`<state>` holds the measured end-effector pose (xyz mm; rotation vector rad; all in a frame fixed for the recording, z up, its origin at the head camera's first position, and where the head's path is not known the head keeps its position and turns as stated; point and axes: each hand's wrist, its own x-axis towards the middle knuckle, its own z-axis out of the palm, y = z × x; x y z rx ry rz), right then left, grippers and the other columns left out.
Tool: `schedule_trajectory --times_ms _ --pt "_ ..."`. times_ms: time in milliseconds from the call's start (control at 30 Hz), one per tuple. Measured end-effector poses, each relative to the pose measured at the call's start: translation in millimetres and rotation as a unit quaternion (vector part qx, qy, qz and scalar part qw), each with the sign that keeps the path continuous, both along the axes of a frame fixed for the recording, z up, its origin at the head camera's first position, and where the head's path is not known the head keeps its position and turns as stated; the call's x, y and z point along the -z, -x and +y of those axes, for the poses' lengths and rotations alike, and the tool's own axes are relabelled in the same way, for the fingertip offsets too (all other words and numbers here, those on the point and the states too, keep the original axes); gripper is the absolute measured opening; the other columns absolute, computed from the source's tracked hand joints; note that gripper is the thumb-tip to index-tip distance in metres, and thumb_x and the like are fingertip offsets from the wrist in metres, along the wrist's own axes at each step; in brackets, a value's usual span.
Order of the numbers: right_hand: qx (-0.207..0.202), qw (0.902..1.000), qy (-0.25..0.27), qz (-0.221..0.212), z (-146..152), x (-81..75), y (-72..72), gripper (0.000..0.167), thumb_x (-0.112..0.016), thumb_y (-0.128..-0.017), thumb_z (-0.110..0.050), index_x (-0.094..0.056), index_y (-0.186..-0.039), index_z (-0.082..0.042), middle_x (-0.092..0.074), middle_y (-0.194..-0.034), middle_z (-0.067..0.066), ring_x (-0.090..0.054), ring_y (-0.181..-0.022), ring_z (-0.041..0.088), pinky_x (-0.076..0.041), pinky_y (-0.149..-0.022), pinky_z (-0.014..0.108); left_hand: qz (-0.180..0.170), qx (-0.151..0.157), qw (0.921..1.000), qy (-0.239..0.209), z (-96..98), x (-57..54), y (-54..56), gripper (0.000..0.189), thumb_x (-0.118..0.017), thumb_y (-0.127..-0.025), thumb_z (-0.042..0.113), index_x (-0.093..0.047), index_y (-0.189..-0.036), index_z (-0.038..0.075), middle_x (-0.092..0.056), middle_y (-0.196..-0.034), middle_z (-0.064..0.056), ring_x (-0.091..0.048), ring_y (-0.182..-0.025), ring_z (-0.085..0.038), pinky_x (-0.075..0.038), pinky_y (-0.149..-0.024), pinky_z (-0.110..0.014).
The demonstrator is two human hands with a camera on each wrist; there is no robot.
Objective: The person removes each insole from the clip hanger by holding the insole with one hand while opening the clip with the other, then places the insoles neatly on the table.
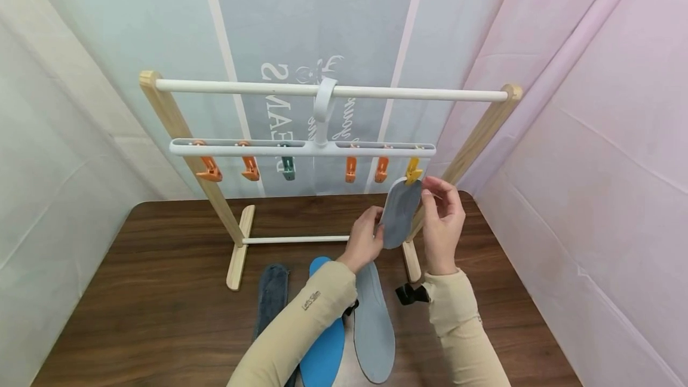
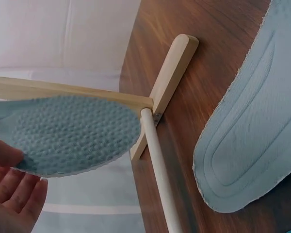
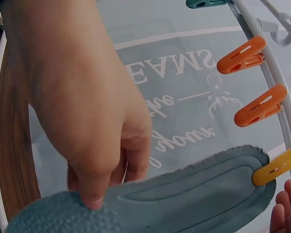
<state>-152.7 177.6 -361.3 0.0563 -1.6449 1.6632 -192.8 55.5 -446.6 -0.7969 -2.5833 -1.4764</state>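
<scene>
A grey insole (image 1: 400,214) hangs from the yellow clip (image 1: 412,171) at the right end of the white hanger (image 1: 242,149). My left hand (image 1: 365,237) pinches its long edge between thumb and fingers, near the bumpy part seen in the left wrist view. My right hand (image 1: 443,223) is beside the insole's clipped end, fingers loosely bent and holding nothing. In the right wrist view, the jaws of the yellow clip lie over the insole's rim, and my right fingertips (image 3: 285,208) are just beside it.
Orange clips (image 1: 249,169) and a green clip (image 1: 288,167) hang along the hanger, which hooks over the rod of a wooden rack (image 1: 473,142). Below on the table (image 1: 145,291) lie another grey insole (image 1: 373,327), a blue insole (image 1: 325,351) and a dark insole (image 1: 272,294).
</scene>
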Motion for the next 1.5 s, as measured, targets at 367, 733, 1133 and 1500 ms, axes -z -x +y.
schedule_trajectory --times_ms 367,733,1133,1500 --pt "-0.033 0.9988 -0.026 -0.025 2.7 -4.8 2.0 0.034 -0.062 -0.092 -0.009 -0.058 -0.124 0.003 -0.061 -0.118 0.01 -0.055 -0.11 0.019 -0.043 -0.09 0.025 -0.005 0.028 0.9995 0.017 -9.4 -2.3 -10.6 0.021 -0.047 -0.1 0.004 -0.055 -0.119 0.003 -0.056 -0.101 -0.009 -0.052 -0.081 -0.016 -0.045 -0.066 -0.026" --pt "-0.101 0.99 -0.011 -0.098 9.9 -15.9 3.4 0.036 -0.059 -0.096 -0.022 -0.058 -0.127 -0.003 -0.063 -0.119 0.001 -0.057 -0.113 0.014 -0.046 -0.093 0.021 0.009 0.058 0.9972 0.045 -14.2 -4.1 -22.6 0.019 -0.047 -0.1 0.005 -0.053 -0.117 0.003 -0.056 -0.104 -0.01 -0.054 -0.085 -0.017 -0.047 -0.068 -0.023" --pt "-0.183 0.9777 0.073 -0.072 8.5 -20.2 6.9 0.017 -0.063 -0.092 -0.008 -0.064 -0.108 -0.004 -0.07 -0.104 0.003 -0.066 -0.099 0.017 -0.049 -0.086 0.025 0.004 0.082 0.9952 0.053 -22.8 -4.9 -35.1 0.018 -0.047 -0.1 0.005 -0.052 -0.116 0.002 -0.056 -0.106 -0.013 -0.056 -0.086 -0.02 -0.047 -0.069 -0.024" --pt "-0.188 0.9694 0.131 -0.089 6.5 -24.8 10.2 0.01 -0.068 -0.089 -0.009 -0.067 -0.099 -0.008 -0.071 -0.097 0.004 -0.067 -0.094 0.018 -0.047 -0.084 0.027 0.006 0.097 0.994 0.049 -27.8 -5.1 -41.1 0.015 -0.048 -0.1 0.005 -0.052 -0.114 0.001 -0.055 -0.103 -0.013 -0.051 -0.08 -0.018 -0.044 -0.066 -0.025"
